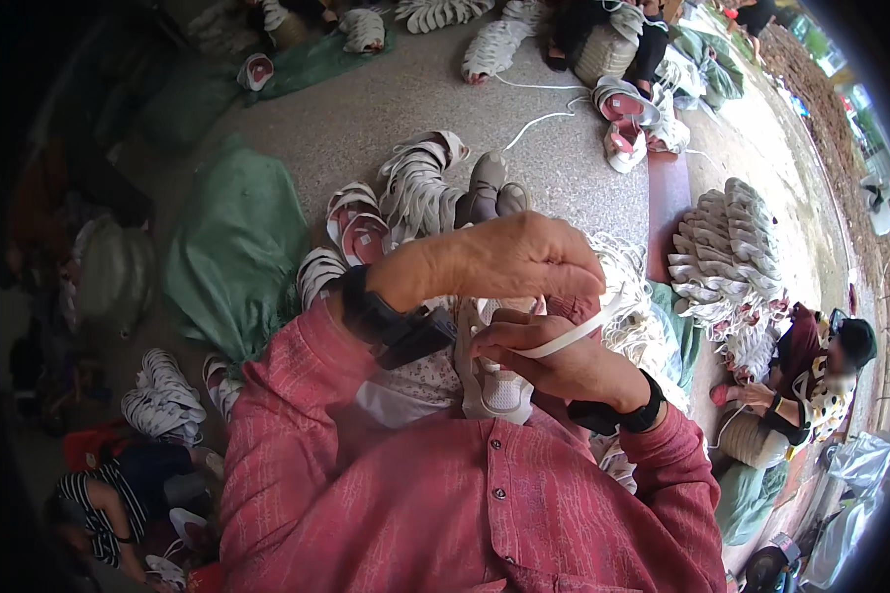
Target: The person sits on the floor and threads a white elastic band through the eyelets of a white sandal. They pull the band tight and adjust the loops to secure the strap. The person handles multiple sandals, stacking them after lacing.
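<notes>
A white sneaker (504, 393) rests upright in my lap, partly covered by both hands. My right hand (578, 368) is closed beside its opening, with a flat white shoelace (569, 338) looped over and gripped by its fingers. Above it, my left hand (509, 259) reaches across the shoe with bent fingers pressed together. The lace rises toward those fingertips, but what they pinch is hidden. Each wrist wears a black band. Just beyond my left hand stand my brown shoes (485, 188).
Nested rows of white shoe uppers (420, 183) lie ahead of me. To the right are a heap of white laces (628, 277) and a tall stack of uppers (724, 247). A green sack (237, 247) lies left. Other people sit working around, one at right (821, 385).
</notes>
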`<state>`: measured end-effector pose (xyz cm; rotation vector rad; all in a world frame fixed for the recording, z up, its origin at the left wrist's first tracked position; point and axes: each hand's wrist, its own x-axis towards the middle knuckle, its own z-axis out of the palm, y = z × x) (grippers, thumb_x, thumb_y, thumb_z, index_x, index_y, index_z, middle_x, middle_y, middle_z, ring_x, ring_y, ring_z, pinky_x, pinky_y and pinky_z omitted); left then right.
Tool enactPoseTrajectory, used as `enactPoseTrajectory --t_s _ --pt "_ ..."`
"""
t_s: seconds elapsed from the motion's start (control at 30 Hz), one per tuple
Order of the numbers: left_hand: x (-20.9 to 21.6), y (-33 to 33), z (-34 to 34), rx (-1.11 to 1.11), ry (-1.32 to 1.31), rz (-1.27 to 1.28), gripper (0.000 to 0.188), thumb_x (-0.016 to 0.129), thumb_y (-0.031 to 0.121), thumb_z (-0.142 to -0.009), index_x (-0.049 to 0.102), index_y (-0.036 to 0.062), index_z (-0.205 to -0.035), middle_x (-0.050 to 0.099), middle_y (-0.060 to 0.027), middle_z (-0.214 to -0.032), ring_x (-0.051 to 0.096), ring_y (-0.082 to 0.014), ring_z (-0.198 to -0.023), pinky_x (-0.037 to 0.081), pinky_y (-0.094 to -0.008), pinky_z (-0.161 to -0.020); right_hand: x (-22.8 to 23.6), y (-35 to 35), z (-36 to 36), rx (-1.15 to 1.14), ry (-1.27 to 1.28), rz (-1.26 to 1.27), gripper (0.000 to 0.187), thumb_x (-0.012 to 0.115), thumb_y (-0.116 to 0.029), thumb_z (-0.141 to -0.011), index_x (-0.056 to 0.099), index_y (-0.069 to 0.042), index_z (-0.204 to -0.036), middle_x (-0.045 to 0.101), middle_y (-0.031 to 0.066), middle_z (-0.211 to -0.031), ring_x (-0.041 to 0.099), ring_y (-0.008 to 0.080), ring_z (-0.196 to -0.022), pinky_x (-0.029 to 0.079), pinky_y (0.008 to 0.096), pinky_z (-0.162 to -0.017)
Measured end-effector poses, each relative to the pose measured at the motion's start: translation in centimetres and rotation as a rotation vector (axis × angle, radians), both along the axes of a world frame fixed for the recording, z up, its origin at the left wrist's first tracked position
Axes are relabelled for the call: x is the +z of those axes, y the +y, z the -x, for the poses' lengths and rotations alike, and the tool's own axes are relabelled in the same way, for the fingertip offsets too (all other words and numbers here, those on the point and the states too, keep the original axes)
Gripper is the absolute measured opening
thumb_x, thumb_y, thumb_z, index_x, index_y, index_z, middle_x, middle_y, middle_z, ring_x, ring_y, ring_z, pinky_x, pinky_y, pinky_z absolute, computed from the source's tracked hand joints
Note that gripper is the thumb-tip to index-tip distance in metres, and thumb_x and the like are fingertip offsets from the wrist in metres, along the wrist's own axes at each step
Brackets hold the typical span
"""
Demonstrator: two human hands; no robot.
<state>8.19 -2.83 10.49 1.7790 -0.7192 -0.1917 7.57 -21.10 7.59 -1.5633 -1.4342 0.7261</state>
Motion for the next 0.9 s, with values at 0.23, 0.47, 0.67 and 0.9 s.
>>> enactPoseTrajectory --t_s 0.23,0.47,0.67,0.9 --pt "-4.2 3.6 0.6 0.003 0.499 -0.115 0.034 0.064 0.022 -0.096 0.063 0.0006 -0.123 0.066 -0.011 -0.118 0.064 -0.0204 -0.106 0.049 -0.0329 -0.099 6.5 0.6 -1.4 0.13 -0.173 -0.13 0.018 0.061 -0.009 -0.094 0.062 -0.002 -0.111 0.058 0.0137 -0.109 0.061 0.0323 -0.102 0.049 0.042 -0.086" --pt "-5.1 1.2 4.7 0.251 0.361 -0.159 0.037 0.07 0.021 -0.088 0.063 0.0025 -0.119 0.067 -0.0115 -0.115 0.066 -0.0214 -0.108 0.051 -0.0304 -0.094 8.3 0.2 -3.6 0.133 -0.119 -0.212 0.022 0.061 -0.01 -0.092 0.062 0.001 -0.112 0.062 0.0167 -0.111 0.063 0.036 -0.099 0.05 0.0411 -0.084" --pt "-8.7 4.9 9.5 0.716 -0.066 -0.412 0.04 0.078 0.014 -0.08 0.045 -0.0007 -0.061 0.044 -0.013 -0.06 0.045 -0.0276 -0.055 0.036 -0.0384 -0.054 1.6 -7.3 -6.4 -0.645 0.493 -0.036 0.029 0.058 -0.023 -0.101 0.07 0.0 -0.115 0.067 0.0042 -0.084 0.061 0.0078 -0.069 0.048 0.0222 -0.06" --pt "-12.1 9.0 16.2 1.175 0.199 -0.119 0.033 0.072 0.009 -0.09 0.045 0.0051 -0.071 0.041 0.0043 -0.063 0.039 -0.0073 -0.056 0.036 -0.0274 -0.052 -11.9 -12.6 -7.5 -1.016 1.139 -0.164 0.041 0.056 -0.034 -0.103 0.062 0.004 -0.119 0.053 -0.0026 -0.073 0.048 0.0063 -0.055 0.045 0.0235 -0.05"
